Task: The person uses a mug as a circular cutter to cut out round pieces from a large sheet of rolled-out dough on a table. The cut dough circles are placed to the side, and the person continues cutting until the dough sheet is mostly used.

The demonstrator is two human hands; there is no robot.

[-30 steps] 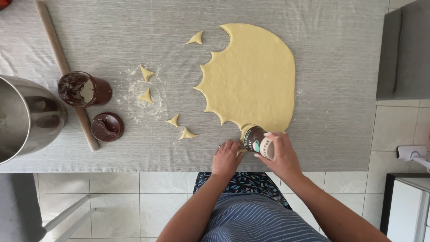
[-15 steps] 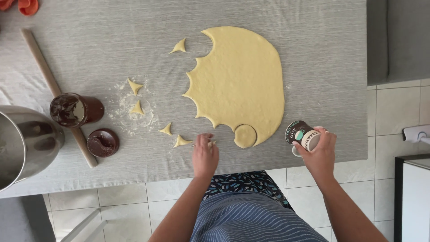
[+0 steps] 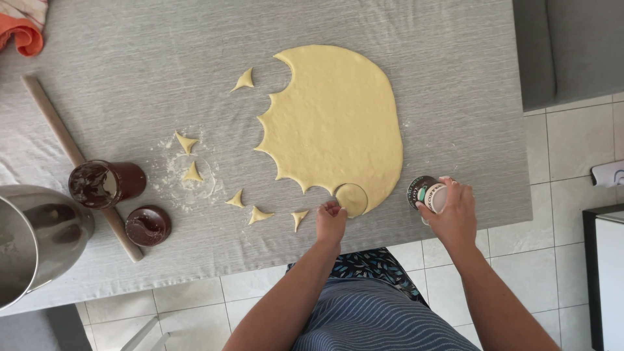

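- A small round can (image 3: 427,194) with a dark band is gripped in the right hand (image 3: 453,214), fingers wrapped around its side, and is held over the grey tablecloth (image 3: 130,78) just to the right of the dough sheet (image 3: 338,123).
- The left hand (image 3: 331,222) is seen with its fingertips pinched together at the left edge of a cut dough circle (image 3: 351,199); whether the circle is actually gripped cannot be told.
- The cut circle is found at the lower edge of the rolled-out dough, lying in its own round hole.
- The left edge of the pale yellow sheet is scalloped by a row of round bites, and a larger bite is seen at its upper left.
- Small pointed dough scraps (image 3: 260,214) are scattered to the left of the sheet, some of them on a dusting of flour (image 3: 188,185).
- An open jar of dark spread (image 3: 104,184) is laid on its side across a wooden rolling pin (image 3: 55,127), with its lid (image 3: 147,225) placed just beside it, inner face up.
- A metal bowl (image 3: 36,237) is seen at the left edge of the table, and an orange cloth (image 3: 23,29) in the upper left corner.
- A blue striped apron (image 3: 383,318) is worn by the person, above a white tiled floor (image 3: 572,143).
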